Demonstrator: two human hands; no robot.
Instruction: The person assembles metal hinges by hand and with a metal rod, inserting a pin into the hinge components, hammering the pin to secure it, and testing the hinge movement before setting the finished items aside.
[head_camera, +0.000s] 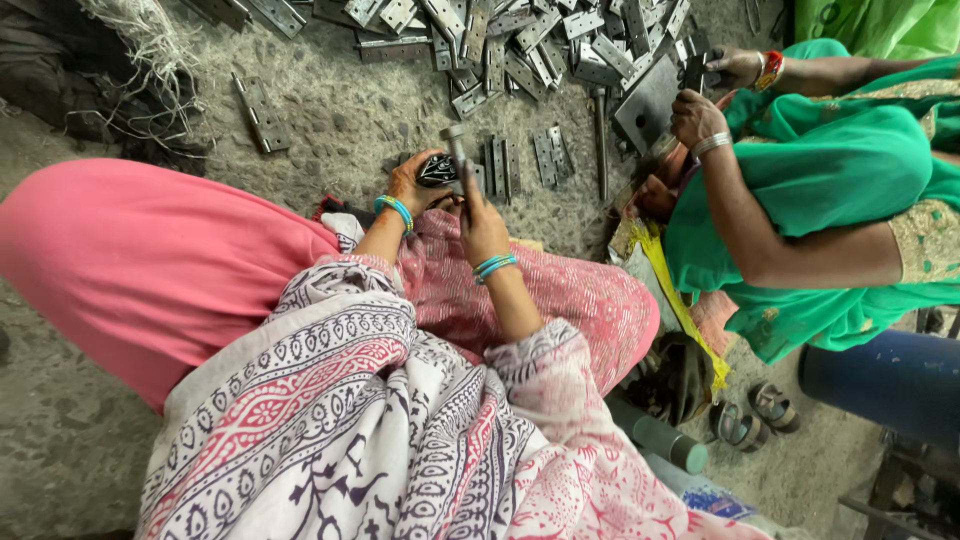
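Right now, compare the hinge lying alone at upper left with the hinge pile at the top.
The lone hinge lies by itself, flat and opened on the ground; the hinge pile is many pieces heaped and overlapping at all angles. The lone hinge sits apart from both the left hand and right hand; the pile spreads toward the co-worker's hands. Both are grey metal.

Pink skirt (150, 270), white shawl (350, 430) with red and navy block-print. Beside the skirt, grey metal hinges (520, 50); co-worker's green sari (840, 170).

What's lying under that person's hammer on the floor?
Under the hammer lie grey metal hinges on the concrete floor. The hands cover whatever sits directly beneath.
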